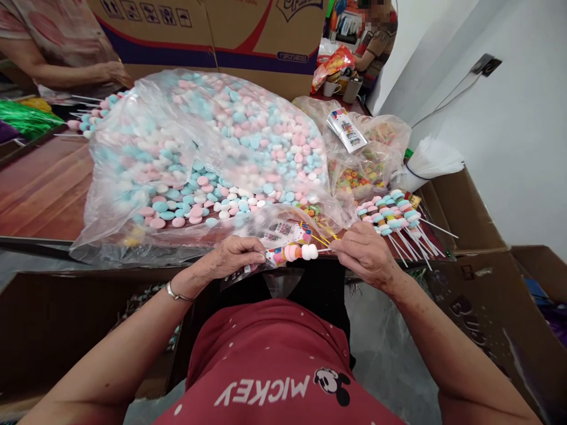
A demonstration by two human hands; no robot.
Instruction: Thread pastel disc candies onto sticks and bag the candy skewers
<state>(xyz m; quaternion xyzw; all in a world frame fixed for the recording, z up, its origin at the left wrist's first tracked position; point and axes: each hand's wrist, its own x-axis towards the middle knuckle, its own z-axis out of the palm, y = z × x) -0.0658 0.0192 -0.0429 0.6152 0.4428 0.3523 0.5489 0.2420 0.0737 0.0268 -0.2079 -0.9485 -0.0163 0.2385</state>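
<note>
The candy stick (301, 252) was at the near edge of the bench (39, 195), between the two hands. The left hand (239, 255) was pinching its end with the printed film, and the right hand (365, 254) was closed on the thin white stick at the other end.

Seen from this candy stick, the big clear bag (199, 147) lay from 9 to 12 o'clock and took much of the bench. It held many pink, blue and white candies, and its loose film stood between the hands and them. At 1 o'clock there were clear bags (354, 174) with small coloured ring candies, and on them a pack of printed wrappers (347, 131). At 2 o'clock were a pile of candy sticks (390, 212) and, behind it, a white holder (414, 177) full of clear film.

At 11 o'clock, behind the big bag, stood a large carton (212, 35) with handling signs and "PCS" and "BOXES" in small print. An open carton (88, 330) was at 8 o'clock, and another carton (478, 307), with dark handwriting, at 4 o'clock. The red shirt (270, 366) said "MICKEY". Another person (75, 53) was at 10 o'clock.
</note>
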